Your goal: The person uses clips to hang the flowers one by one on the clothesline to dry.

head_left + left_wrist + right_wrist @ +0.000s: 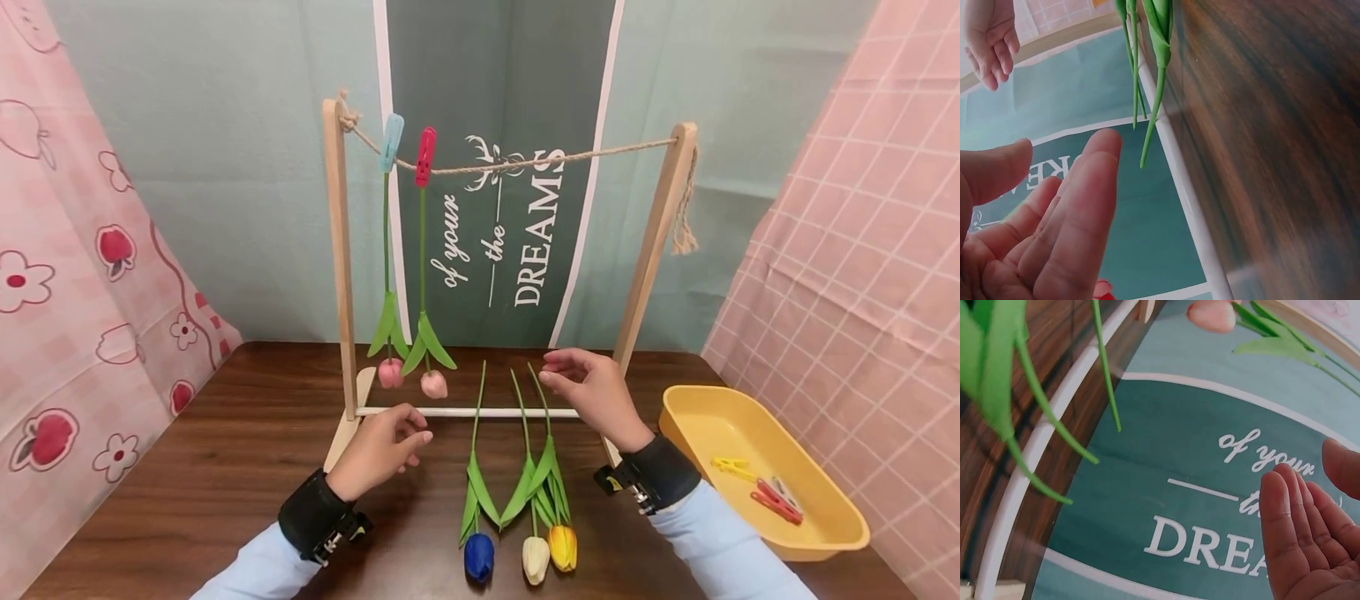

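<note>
Both hands are empty, fingers loosely bent. My left hand [384,446] hovers in front of the stand's left side, just below two hanging pink tulips. My right hand [596,392] is raised near the right post, its fingertips close to the stem end of a yellow tulip [562,547]. Beside that flower lie a white tulip [536,558] and a blue tulip [478,557], heads toward me, stems reaching across the white rod [450,412]. One pink tulip [390,372] hangs upside down from a light blue clothespin [391,142], the paler one [433,384] from a red clothespin [425,156].
A rope [592,154] sags between the wooden left post [339,258] and right post [654,242]. On the right, a yellow basin [701,421] holds a yellow clothespin [733,467], a red clothespin [776,502] and a greyish one. Behind the wooden table [225,467] hangs a lettered green cloth [480,83].
</note>
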`<state>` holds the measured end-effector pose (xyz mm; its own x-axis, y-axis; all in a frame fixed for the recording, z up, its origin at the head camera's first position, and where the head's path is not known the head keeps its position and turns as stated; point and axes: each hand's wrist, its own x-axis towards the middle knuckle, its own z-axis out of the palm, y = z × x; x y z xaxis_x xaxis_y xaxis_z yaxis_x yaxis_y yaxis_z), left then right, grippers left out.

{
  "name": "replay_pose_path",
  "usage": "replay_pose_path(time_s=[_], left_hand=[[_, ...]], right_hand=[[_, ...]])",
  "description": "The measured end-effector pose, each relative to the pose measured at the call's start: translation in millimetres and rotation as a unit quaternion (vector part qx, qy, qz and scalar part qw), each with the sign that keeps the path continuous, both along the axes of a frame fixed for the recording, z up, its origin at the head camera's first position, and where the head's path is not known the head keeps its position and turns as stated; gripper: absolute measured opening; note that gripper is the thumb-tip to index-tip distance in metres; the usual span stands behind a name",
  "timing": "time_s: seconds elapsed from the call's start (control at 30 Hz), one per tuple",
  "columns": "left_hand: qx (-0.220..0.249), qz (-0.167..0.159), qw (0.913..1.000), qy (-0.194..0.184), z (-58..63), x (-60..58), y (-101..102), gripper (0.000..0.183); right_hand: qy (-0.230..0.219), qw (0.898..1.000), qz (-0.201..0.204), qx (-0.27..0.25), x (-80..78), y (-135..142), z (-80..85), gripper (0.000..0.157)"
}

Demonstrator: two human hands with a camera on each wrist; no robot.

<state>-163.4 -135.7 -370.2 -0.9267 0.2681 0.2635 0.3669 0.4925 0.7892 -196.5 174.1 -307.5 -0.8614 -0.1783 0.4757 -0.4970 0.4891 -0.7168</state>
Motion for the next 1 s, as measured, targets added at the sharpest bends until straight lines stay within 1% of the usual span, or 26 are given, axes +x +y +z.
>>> replay_pose_path(time_s=[0.13, 0.27, 0.47, 0.73, 0.93, 1.0], left_hand=[[-0.001, 0.001, 1.0, -0.002, -2.0, -1.3, -2, 0.011], [-0.003, 0.003, 1.0, -0.004, -3.3, -2.3, -2, 0.012], [-0.009, 0.0, 0.9999, -0.011, -5.1, -3.4, -2, 0.013], [-0.01, 0.005, 0.9997, -0.021, -8.6, -4.4, -5, 0.013], [-0.007, 0.001, 0.9998, -0.021, -9.0, -3.4, -4, 0.013], [-0.007, 0.0, 0.9998, -0.019, -8.9, -3.3, -3, 0.013]], right_hand=[[-0.011, 1.0, -0.017, 0.013, 2.7, 9, -1.1, 0.024], [-0.01, 0.999, -0.041, 0.034, 5.3, 21, -3.9, 0.024], [-0.016, 0.997, -0.064, 0.042, 6.7, 40, -7.6, 0.025], [0.009, 0.992, -0.102, 0.067, 5.9, 64, -2.3, 0.025], [0.001, 0.991, -0.117, 0.07, 4.8, 88, 3.4, 0.026], [-0.002, 0.989, -0.122, 0.079, 3.5, 99, 5.4, 0.028]])
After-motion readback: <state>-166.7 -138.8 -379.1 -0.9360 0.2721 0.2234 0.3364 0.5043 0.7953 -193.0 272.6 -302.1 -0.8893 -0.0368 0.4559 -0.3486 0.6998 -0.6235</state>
